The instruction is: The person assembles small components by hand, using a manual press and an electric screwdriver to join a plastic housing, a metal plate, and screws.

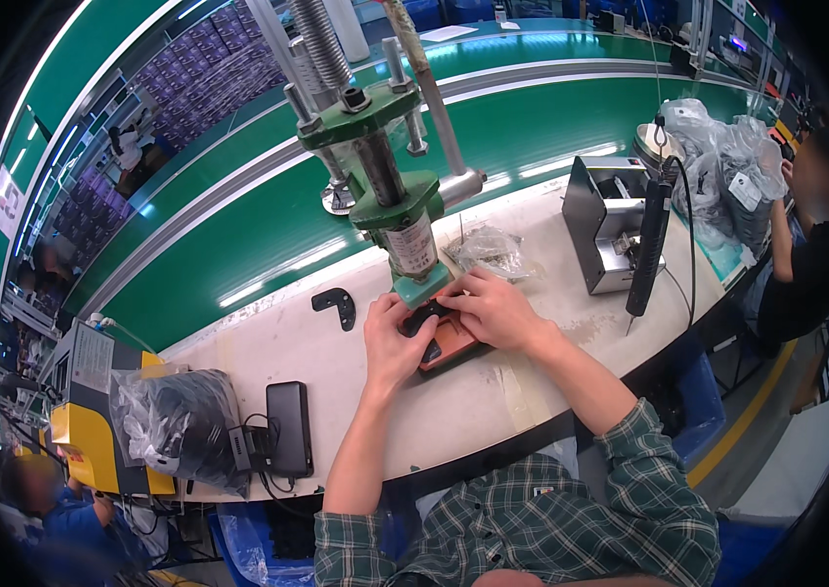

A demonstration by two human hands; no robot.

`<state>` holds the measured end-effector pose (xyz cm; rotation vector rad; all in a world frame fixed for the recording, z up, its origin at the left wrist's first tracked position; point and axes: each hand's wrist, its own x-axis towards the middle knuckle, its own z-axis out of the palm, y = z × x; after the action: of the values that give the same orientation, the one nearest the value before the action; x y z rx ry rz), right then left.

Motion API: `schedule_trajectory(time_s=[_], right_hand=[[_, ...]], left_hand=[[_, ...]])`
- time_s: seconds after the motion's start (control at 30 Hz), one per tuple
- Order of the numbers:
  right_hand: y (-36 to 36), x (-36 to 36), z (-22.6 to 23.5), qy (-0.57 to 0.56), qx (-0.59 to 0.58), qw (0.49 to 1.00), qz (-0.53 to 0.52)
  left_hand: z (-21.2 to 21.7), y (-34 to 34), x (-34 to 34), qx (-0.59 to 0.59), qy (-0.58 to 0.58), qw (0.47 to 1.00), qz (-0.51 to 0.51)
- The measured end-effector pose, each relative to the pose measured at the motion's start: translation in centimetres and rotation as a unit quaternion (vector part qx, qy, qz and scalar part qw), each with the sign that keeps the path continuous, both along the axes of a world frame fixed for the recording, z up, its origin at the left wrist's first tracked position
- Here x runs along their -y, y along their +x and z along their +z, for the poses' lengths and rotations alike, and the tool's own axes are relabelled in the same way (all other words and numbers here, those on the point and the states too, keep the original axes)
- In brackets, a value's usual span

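Fingers of left hand [393,333] & right hand [494,311] pinch small black plastic part [424,316] on brown block [448,344], under green metal press [390,186]; part's long side runs L-R.

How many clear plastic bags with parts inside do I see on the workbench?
3: one with dark parts at the left edge, a small one behind the press, and a cluster at the far right, which may hide more bags.

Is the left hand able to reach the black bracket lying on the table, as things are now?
Probably yes. The black bracket lies apart on the table, just beside the left hand, with nothing between them.
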<state>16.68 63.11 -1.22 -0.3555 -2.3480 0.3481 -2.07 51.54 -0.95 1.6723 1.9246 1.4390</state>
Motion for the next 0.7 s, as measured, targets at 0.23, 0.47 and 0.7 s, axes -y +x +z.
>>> schedule_trajectory(time_s=[0.23, 0.47, 0.7], right_hand=[[0.05, 0.11, 0.1, -0.002, 0.004, 1.0, -0.003], [0.04, -0.08, -0.31, 0.002, -0.006, 1.0, 0.006], [0.11, 0.1, -0.2, -0.008, 0.001, 1.0, 0.001]], left_hand=[[-0.17, -0.11, -0.03, -0.021, 0.014, 1.0, 0.0], [0.11, 0.19, 0.03, -0.01, 0.009, 1.0, 0.004], [-0.29, 0.21, -0.24, 0.014, 0.016, 1.0, -0.005]])
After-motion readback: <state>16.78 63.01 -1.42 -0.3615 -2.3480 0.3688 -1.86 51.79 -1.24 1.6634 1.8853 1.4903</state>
